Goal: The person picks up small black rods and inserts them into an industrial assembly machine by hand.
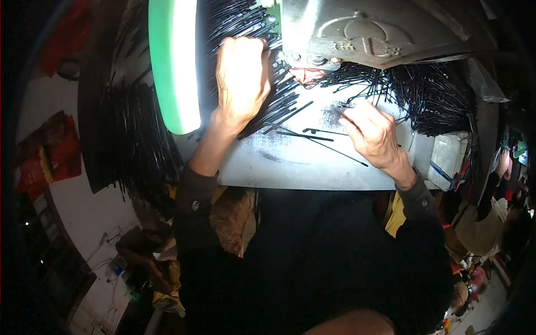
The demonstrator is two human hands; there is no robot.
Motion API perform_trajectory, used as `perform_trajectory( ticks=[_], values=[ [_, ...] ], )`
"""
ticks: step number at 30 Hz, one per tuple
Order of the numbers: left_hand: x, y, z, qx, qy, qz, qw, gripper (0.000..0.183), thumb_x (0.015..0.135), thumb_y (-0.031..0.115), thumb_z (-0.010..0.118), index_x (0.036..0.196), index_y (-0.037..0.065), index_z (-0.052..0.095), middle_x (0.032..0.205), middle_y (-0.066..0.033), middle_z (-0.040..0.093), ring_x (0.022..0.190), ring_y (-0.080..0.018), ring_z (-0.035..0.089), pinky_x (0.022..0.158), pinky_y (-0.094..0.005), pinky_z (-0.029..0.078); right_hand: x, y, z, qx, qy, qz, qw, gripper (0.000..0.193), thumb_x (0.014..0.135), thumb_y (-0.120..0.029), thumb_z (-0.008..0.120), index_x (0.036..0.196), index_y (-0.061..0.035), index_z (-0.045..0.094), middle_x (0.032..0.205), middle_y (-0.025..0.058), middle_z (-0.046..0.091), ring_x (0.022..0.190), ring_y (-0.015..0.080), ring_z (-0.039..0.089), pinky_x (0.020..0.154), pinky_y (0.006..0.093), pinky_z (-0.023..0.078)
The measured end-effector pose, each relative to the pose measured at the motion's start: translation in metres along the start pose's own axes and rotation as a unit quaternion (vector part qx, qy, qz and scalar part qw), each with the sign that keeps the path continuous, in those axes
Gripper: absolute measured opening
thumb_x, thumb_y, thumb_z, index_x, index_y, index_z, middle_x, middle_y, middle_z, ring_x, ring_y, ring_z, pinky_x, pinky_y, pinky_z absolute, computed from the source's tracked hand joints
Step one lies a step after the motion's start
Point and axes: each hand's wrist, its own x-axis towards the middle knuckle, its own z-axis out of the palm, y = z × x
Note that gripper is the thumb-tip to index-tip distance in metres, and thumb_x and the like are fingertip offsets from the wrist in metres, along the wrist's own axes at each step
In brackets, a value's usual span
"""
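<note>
My left hand is curled closed above a pile of thin black rods on the left of the white worktop; its fingertips and whatever they hold are hidden. Over the middle right of the worktop, my right hand has its thumb and fingers drawn together in a pinch. What lies in that pinch is too small to make out. Several loose black rods lie between the hands. Just beyond them stands a grey metal machine with a raised umbrella emblem, bolts and a green part.
A bright lamp with a green casing stands left of my left hand. More black rods are heaped at the far right and hang at the left. A pale box sits by the right edge. Red cloth-like material lies under the machine.
</note>
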Motion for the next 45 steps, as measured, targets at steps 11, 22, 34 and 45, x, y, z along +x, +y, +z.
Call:
perform_trajectory(
  ticks=[11,22,34,45],
  values=[
    [-0.024,0.056,-0.004,-0.248,-0.046,-0.156,0.955,0.037,0.079,-0.005,0.059,0.115,0.004,0.06,0.071,-0.014,0.055,0.058,-0.0268,0.055,0.056,-0.0342,0.046,0.032,-0.015,0.029,0.31,0.091,0.237,0.916,0.003,0.089,-0.002,0.057,0.092,-0.0012,0.056,0.068,-0.0036,0.054,0.055,-0.0004,0.044,0.046,0.018,0.036],
    [-0.025,0.056,-0.009,-0.233,-0.063,-0.159,0.957,0.038,0.077,-0.005,0.06,0.114,0.004,0.06,0.07,-0.0132,0.052,0.056,-0.0266,0.054,0.053,-0.0345,0.044,0.038,-0.015,0.034,0.411,0.098,0.256,0.87,0.006,0.091,-0.006,0.057,0.095,-0.002,0.056,0.071,-0.0039,0.055,0.058,-0.001,0.047,0.048,0.0167,0.037],
    [-0.014,0.052,-0.007,-0.175,-0.047,-0.084,0.98,0.047,0.076,-0.014,0.059,0.12,0.002,0.058,0.069,-0.0092,0.051,0.054,-0.018,0.05,0.052,-0.0267,0.044,0.05,-0.013,0.023,0.419,0.093,0.278,0.859,0.007,0.092,-0.007,0.057,0.094,-0.0008,0.057,0.07,-0.0014,0.057,0.058,0.002,0.053,0.049,0.0179,0.043],
    [0.003,0.063,-0.03,0.141,-0.212,0.043,0.966,0.044,0.079,0.006,0.058,0.123,-0.002,0.051,0.08,-0.0095,0.052,0.063,-0.0177,0.057,0.052,-0.0272,0.048,0.05,-0.004,0.022,0.436,0.049,0.301,0.847,0.012,0.094,-0.014,0.056,0.092,-0.0014,0.057,0.068,0.0005,0.059,0.049,0.0029,0.051,0.044,0.0191,0.042]
  ],
)
